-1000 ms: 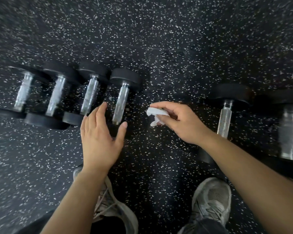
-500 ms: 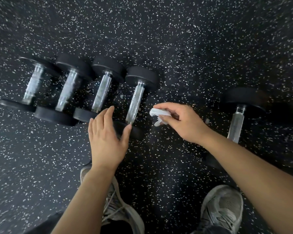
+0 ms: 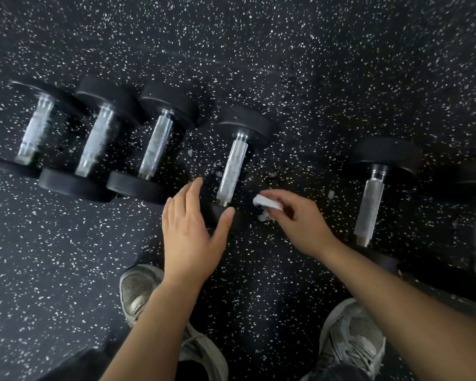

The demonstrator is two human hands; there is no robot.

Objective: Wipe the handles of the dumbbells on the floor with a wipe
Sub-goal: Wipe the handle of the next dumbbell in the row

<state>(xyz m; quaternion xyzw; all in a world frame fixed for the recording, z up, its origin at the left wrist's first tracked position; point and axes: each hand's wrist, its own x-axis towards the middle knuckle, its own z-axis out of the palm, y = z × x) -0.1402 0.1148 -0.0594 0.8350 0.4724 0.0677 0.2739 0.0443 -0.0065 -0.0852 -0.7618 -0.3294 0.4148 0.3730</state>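
the left hand (image 3: 191, 237) is spread wide, fingers straight, over the near black end of the fourth dumbbell (image 3: 232, 167), whose knurled handle lies between the two hands. the right hand (image 3: 300, 224) pinches a crumpled white wipe (image 3: 267, 202) just right of that handle. the other dumbbells lie in a row on the speckled floor (image 3: 286, 64).
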